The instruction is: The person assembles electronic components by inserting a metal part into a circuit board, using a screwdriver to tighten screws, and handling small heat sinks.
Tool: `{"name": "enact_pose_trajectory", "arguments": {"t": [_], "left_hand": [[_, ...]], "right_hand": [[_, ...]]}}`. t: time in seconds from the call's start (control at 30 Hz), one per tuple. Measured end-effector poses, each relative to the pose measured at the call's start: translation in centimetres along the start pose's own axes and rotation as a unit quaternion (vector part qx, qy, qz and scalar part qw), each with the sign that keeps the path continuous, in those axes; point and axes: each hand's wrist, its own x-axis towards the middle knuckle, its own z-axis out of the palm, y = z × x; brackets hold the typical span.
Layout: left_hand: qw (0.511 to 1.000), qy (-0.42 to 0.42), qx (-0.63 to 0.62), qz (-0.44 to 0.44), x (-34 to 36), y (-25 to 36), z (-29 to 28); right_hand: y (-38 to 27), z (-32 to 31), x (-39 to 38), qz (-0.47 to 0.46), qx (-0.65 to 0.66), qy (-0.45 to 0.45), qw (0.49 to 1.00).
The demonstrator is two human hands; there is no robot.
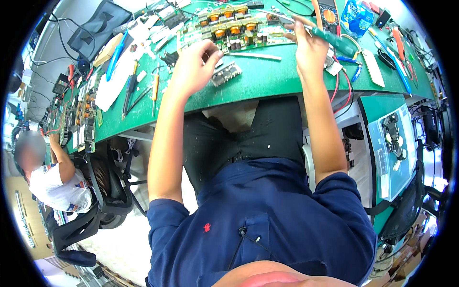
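Note:
My right hand [310, 50] is closed round a screwdriver [337, 43] with a green handle, its metal shaft pointing to the upper left over the bench. Just beyond both hands lies a green circuit board [239, 36] carrying several orange-copper coils and black parts. My left hand [193, 69] is held above the bench edge with fingers curled toward the thumb; whatever is between them is too small to make out. Close beside it rests a grey metal block with slots [226, 74]. A thin pale stick [256, 56] lies between my hands, in front of the board.
On the green bench [267, 79] are an orange-handled screwdriver [156, 88], a black soldering iron-like tool [130, 91], blue-handled pliers [356, 71], an orange multimeter [330, 15] and a blue packet [356, 19]. A clear plastic box [397, 153] sits lower right. Another person [60, 182] sits at left.

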Motion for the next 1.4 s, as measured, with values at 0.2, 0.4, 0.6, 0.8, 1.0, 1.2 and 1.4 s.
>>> {"name": "enact_pose_trajectory", "arguments": {"t": [0.2, 0.4, 0.6, 0.8, 1.0, 1.2, 1.4], "left_hand": [[0.987, 0.126, 0.098, 0.032, 11.6, -3.9, -0.4], [0.962, 0.194, 0.186, -0.037, 18.4, -11.0, -0.3], [0.991, 0.081, 0.097, 0.047, 3.9, -0.8, 0.6], [0.994, 0.037, 0.1, 0.021, -5.9, 2.6, 2.3], [0.995, 0.046, 0.036, 0.083, -6.1, 0.9, 2.8], [0.992, 0.091, -0.002, 0.082, -7.1, 0.1, 3.9], [0.988, 0.119, 0.025, 0.094, -7.6, 0.0, 4.4]], "right_hand": [[-0.3, -0.1, -1.2, -0.03, -0.107, -0.012, 0.994], [0.1, 0.0, -1.4, -0.02, -0.147, 0.005, 0.989], [0.0, -0.4, -1.7, -0.033, -0.17, -0.032, 0.984], [0.6, -0.4, -1.7, -0.058, -0.109, -0.085, 0.989], [-1.5, -1.0, -0.3, -0.031, -0.187, -0.175, 0.966], [-10.1, 3.1, 2.2, 0.058, -0.217, -0.206, 0.952], [-9.2, 8.0, 1.8, 0.049, -0.229, -0.272, 0.933]]}}
